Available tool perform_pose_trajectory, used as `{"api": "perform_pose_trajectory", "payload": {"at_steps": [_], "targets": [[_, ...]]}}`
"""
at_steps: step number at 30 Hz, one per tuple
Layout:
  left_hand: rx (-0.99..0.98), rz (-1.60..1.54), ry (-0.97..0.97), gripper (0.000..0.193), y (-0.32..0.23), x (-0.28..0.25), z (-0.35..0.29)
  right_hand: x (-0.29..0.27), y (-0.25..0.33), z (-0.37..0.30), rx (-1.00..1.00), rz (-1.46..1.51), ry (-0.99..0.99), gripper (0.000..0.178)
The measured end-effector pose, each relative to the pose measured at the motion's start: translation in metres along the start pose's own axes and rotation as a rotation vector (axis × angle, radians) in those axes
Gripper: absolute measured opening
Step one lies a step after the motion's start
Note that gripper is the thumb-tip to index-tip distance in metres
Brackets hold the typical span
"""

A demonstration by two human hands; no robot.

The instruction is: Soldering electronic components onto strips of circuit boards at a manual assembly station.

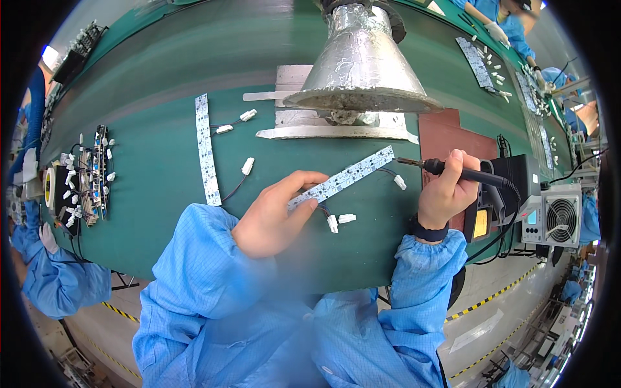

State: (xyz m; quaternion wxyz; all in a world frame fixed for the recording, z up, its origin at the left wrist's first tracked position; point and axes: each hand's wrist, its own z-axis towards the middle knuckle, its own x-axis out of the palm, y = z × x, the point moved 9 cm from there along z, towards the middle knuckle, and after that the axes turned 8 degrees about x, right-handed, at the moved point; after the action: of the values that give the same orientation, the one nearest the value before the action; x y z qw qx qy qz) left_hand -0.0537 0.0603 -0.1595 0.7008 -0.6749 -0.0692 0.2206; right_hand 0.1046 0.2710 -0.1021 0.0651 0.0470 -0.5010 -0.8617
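Observation:
Between the thumb and fingers of my left hand (275, 216) is the lower-left end of a narrow white circuit board strip (359, 171), tilted up to the right. Thin wires with white plug connectors hang from it: one connector (401, 182) by its right end, two more near my left thumb. My right hand (449, 194) is closed round the black handle of a soldering iron (433, 166). The iron's tip points left, close to the board's upper right end; whether it touches cannot be told. A second board strip (205, 149) lies to the left, with wired white connectors beside it.
A foil-covered fume hood (362, 58) hangs over the far middle of the green bench. At right are a reddish-brown mat (466, 136), an iron stand with a yellow sponge (480, 223) and a fan unit (559, 216). Upright boards (100, 174) stand left. Co-workers sit at both sides.

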Motion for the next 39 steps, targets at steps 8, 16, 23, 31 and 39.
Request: {"api": "perform_pose_trajectory", "payload": {"at_steps": [8,16,23,31,39], "targets": [[-0.045,-0.121,0.030,0.038,0.003,0.001,-0.004,-0.017,-0.005,0.007,-0.018,0.080,-0.129,0.015],[-0.208,-0.333,0.083,0.046,0.004,0.003,-0.005,-0.023,-0.015,0.008,0.006,0.108,-0.151,0.016],[-0.278,-0.260,0.117,0.040,0.007,0.004,-0.007,-0.021,-0.013,0.007,0.026,0.126,-0.152,0.017],[-0.447,-0.223,0.148,0.038,0.013,0.004,-0.016,-0.023,-0.014,0.008,0.034,0.119,-0.159,0.017],[0.034,0.286,0.120,0.043,-0.022,-0.001,-0.015,-0.022,-0.011,0.008,0.011,0.111,-0.139,0.018]]}}
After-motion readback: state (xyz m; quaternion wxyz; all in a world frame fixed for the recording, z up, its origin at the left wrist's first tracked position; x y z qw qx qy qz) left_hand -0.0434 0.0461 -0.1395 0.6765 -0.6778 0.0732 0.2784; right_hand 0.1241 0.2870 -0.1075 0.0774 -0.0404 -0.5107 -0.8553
